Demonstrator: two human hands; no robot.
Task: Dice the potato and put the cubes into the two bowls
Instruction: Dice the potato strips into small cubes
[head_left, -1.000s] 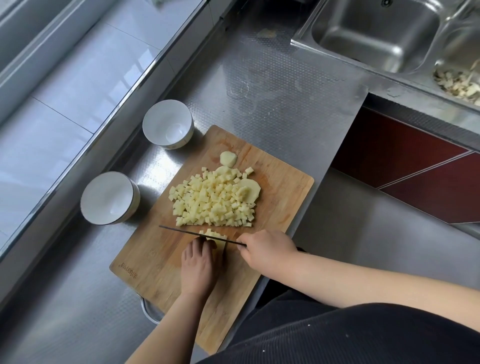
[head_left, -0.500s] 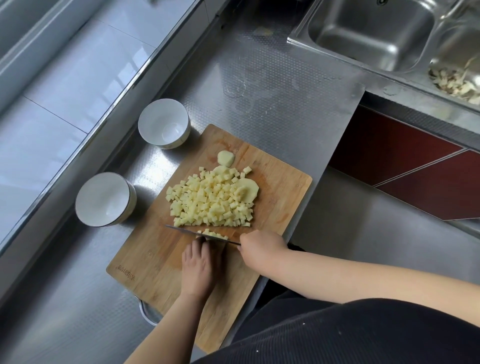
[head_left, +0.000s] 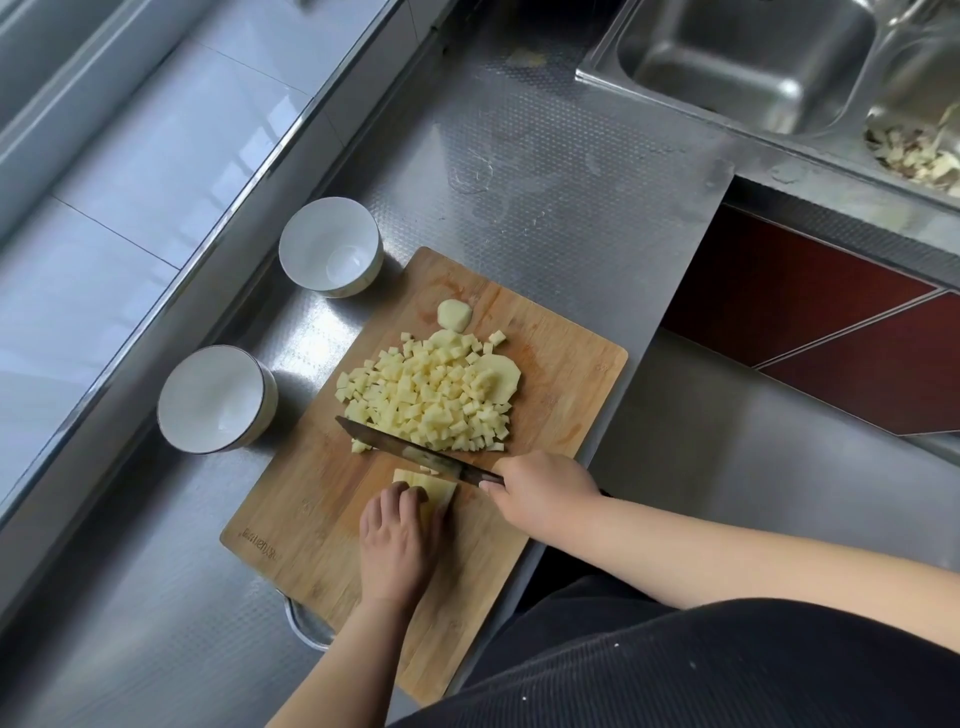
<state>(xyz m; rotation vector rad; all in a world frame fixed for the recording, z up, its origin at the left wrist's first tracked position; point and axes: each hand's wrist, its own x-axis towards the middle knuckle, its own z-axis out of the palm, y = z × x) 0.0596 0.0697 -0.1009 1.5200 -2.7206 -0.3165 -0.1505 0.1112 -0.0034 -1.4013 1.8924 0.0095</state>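
Observation:
A wooden cutting board (head_left: 561, 384) lies on the steel counter. A pile of potato cubes (head_left: 431, 395) covers its middle, with a rounded end piece (head_left: 454, 314) and a flat slice (head_left: 498, 382) at its far side. My right hand (head_left: 540, 491) grips the handle of a knife (head_left: 410, 451), whose blade is tilted and pushed against the near edge of the pile. My left hand (head_left: 397, 545) holds down the uncut potato strips (head_left: 431, 486), fingers curled over them. Two empty white bowls (head_left: 330, 249) (head_left: 213, 397) stand left of the board.
A double steel sink (head_left: 748, 57) sits at the far right, with peelings (head_left: 914, 150) in its right basin. The counter (head_left: 545, 182) ends just right of the board. A metal rim (head_left: 306, 629) pokes out under the board's near edge. A tiled sill runs along the left.
The knife has gone from cutting upright at my left fingertips to a tilted blade pushed away against the pile, moving the fresh cubes with it. My left hand stays on the strips.

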